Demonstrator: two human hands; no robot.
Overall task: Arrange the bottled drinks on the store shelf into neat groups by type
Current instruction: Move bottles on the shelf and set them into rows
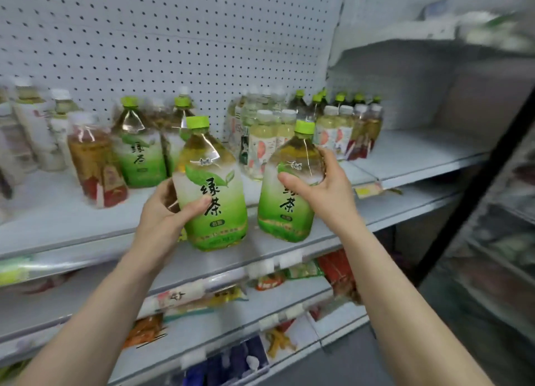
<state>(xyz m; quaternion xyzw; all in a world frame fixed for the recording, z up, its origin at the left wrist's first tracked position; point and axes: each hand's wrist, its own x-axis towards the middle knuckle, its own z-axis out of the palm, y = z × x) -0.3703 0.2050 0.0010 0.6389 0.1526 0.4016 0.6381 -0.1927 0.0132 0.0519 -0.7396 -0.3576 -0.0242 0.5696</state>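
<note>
Left hand (pixel 162 212) grips a large green-labelled plastic tea bottle (pixel 214 197), right hand (pixel 324 183) its twin (pixel 286 209), both at the near edge of the grey shelf (pixel 419 154). Matching bottles (pixel 139 151) crowd behind left, pale bottles (pixel 266 136) behind right; open shelf rightward.

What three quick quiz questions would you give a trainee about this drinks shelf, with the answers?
1. True or false: the left hand grips a large clear plastic green-labelled tea bottle with a green cap.
2. The right hand holds: A nothing; B a matching green-labelled bottle; C a white carton.
3. Fill in: the amber red-labelled bottle stands to the held bottles' ___.
Key: 1 true; 2 B; 3 left.
</note>
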